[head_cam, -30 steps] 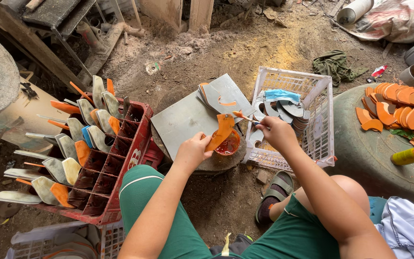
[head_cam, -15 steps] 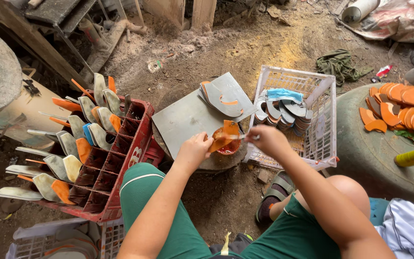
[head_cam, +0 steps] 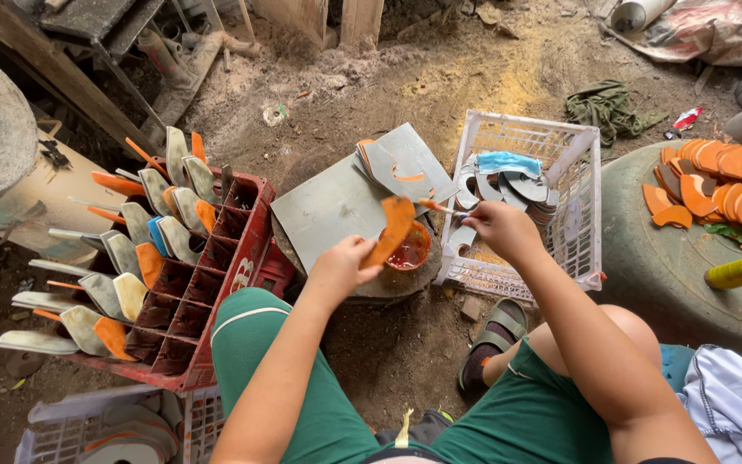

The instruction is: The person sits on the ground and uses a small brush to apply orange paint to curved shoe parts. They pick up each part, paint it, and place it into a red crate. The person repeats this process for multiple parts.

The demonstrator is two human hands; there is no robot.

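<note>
The left hand (head_cam: 343,268) is closed around the lower end of a curved orange sole piece (head_cam: 395,228), holding it tilted up over a small orange bowl (head_cam: 409,250) of dark reddish liquid. The right hand (head_cam: 501,230) pinches a thin brush (head_cam: 440,207) between its fingers, the brush's tip reaching left toward the upper end of the sole piece. Both hands meet over a grey board (head_cam: 328,206) that lies flat on a low round stand, with a few grey cut shapes (head_cam: 392,163) stacked at its far edge.

Just right of the board stands a white plastic crate (head_cam: 579,210) holding more grey pieces and one light blue one. Further right, a wide dark green round surface (head_cam: 672,266) carries a fan of orange sole pieces (head_cam: 714,176) and a yellow tube (head_cam: 738,272) lying on its side. To the left, a red bottle crate (head_cam: 216,283) has grey, orange and yellow pieces propped along its outer edge. Another white crate (head_cam: 113,425) sits near the left corner. The ground is bare earth, and a sandalled foot (head_cam: 495,337) rests near the stand
</note>
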